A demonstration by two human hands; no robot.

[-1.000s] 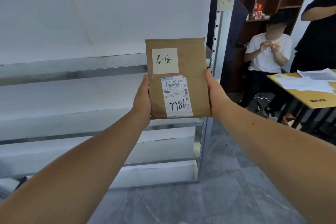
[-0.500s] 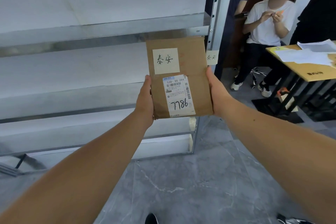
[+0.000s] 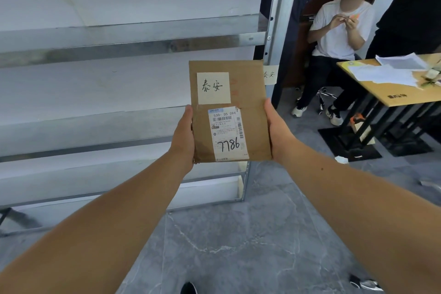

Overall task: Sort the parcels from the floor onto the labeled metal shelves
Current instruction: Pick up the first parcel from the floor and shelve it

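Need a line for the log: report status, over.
Left grip and right grip hold flat brown paper parcel by its side edges. Parcel upright before silver metal shelf rack, not yet shelved. Nothing between them.

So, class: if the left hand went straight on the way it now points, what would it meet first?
Probably the metal shelf behind the parcel; the left hand points into that bay, though depth is unclear.
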